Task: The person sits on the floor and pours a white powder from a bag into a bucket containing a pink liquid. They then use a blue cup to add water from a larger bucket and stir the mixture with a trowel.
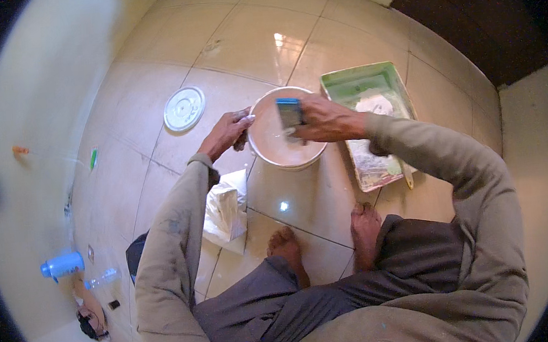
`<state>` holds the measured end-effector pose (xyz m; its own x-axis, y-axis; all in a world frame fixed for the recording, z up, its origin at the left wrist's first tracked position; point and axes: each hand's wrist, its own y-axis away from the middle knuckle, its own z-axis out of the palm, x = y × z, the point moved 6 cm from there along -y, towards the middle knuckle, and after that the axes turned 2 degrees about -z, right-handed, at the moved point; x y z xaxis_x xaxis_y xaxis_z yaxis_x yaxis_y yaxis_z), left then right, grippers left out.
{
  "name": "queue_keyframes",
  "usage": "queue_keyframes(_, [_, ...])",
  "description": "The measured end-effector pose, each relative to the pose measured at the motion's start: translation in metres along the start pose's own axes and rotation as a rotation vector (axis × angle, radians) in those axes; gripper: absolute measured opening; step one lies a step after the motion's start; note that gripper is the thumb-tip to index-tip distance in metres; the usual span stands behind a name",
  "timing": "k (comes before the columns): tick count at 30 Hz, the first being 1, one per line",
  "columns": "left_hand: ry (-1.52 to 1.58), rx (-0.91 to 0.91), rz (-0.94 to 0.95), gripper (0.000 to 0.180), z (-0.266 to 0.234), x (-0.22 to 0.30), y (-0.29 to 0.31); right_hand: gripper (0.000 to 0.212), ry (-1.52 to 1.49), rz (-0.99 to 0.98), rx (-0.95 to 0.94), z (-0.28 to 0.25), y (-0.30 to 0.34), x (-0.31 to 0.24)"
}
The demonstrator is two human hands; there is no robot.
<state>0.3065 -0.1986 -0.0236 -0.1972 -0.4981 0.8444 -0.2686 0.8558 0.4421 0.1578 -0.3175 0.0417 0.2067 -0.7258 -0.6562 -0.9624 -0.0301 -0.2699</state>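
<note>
A round white bucket [289,160] stands on the tiled floor in front of me, its inside coated pale. My left hand [228,133] is closed on the bucket's left rim, with whitish smears on the fingers. Over the bucket's right side, my right hand [327,120] grips a dark rectangular tool with a blue top edge [289,111]; motion blur hides its exact kind. To the right lies a green paint tray [401,86] holding a white material [375,104], partly covered by my right forearm.
A white round lid [184,108] lies left of the bucket. An opened white bag [224,209] sits beside my left forearm. My bare feet [285,246] are near the bucket. At the left wall are a blue flask [64,265] and a clear bottle [102,278].
</note>
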Motion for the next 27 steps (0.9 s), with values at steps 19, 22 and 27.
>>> queue_keyframes(19, [0.0,0.023,-0.006,0.047,0.002,0.001,-0.003,0.019,0.03,0.215,-0.057,-0.03,0.001,-0.006])
queue_keyframes(22, [-0.018,0.02,-0.005,0.046,0.0,0.005,0.004,0.016,-0.068,0.014,-0.001,-0.007,-0.012,-0.025])
queue_keyframes(27, [0.025,0.032,-0.006,0.046,0.0,0.0,0.002,0.015,0.078,0.104,-0.026,-0.019,-0.031,0.016])
